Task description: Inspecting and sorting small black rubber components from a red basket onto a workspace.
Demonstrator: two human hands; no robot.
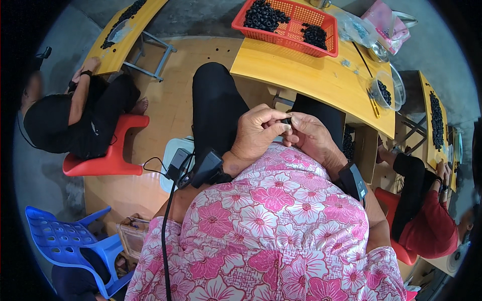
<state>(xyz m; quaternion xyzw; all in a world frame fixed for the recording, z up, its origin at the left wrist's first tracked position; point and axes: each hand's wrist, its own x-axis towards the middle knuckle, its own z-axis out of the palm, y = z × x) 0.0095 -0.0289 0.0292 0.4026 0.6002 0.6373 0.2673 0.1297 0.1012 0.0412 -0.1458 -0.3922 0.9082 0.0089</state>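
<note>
Both hands up at chest: left hand [257, 131] & right hand [310, 134] pinch a small black ring [287, 121] btwn fingertips. Red basket [288, 31] w/ black rings on far yellow table [311, 75]. Co-workers seated left & right.

Yellow wooden table [321, 75] far centre, slanting right. Red plastic basket [296, 27] on its far end, two heaps of small black rings [263, 17] inside. Clear plastic bags [359, 27] and a pink bag [384, 20] just right of the basket. Clear round tub [384, 90] with black pieces near the table's right edge, metal bowl [379, 50] beyond it. Second yellow table [125, 30] far left, black pieces on it. Person in black [75, 120] sits left on a red chair [108, 155]. Blue plastic chair [70, 246] near left. Person in a red top [427, 220] right, beside another yellow table [437, 120] with black pieces. Cardboard box [364, 148] under the centre table.
</note>
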